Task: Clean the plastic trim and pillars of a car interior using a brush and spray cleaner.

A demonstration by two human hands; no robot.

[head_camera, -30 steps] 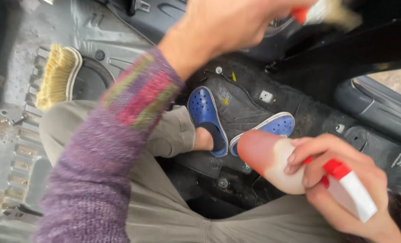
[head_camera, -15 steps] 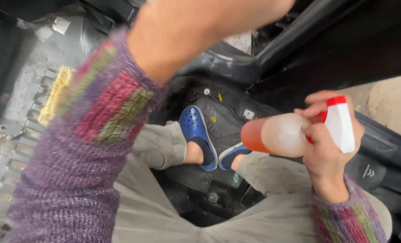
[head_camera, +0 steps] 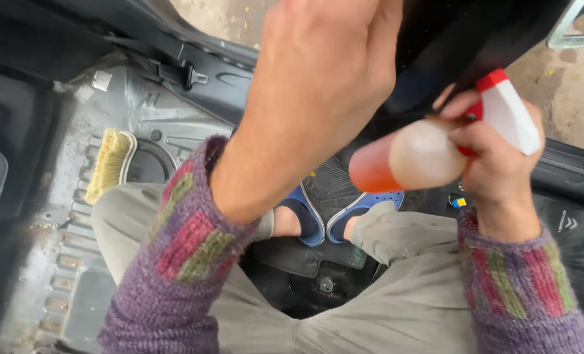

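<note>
Since a moment ago we have swung our left hand (head_camera: 324, 85) higher and nearer the lens, its grip hidden, while our right hand (head_camera: 495, 147) stays clenched on the spray bottle (head_camera: 410, 157) above the blue clogs (head_camera: 334, 219).

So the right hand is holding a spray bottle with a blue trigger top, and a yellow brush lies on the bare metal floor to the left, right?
Not quite. The head view shows the right hand holding a spray bottle whose trigger top is red and white, not blue. The yellow brush does lie on the bare metal floor to the left.
</note>
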